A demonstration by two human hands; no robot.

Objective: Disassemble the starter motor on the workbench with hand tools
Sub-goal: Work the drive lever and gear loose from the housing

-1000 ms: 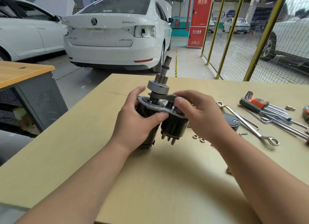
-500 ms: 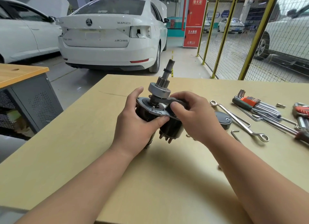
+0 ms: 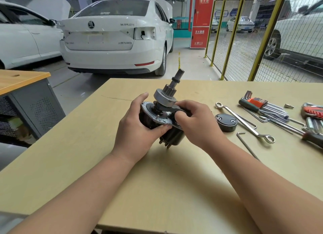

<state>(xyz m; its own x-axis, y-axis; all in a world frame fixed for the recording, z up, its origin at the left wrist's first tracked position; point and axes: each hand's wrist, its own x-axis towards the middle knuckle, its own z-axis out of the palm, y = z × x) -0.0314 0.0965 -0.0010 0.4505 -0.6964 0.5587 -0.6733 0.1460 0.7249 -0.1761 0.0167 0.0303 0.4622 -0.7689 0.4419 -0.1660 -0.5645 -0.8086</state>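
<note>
Now the left hand (image 3: 134, 129) grips the further-tilted starter motor (image 3: 153, 116) while the right hand (image 3: 197, 123) pinches its shift fork (image 3: 167, 109), likely for removal.

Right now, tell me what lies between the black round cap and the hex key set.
The ring spanner lies slantwise between cap and hex key set, in the head view.

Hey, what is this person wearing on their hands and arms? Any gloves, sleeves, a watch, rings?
Nothing shows. The left hand and the right hand are bare, with no gloves, and no ring is visible on the fingers in view. Neither wrist carries a watch or band. The left forearm and the right forearm are uncovered down to the picture's edge, so no sleeve is in view.
</note>
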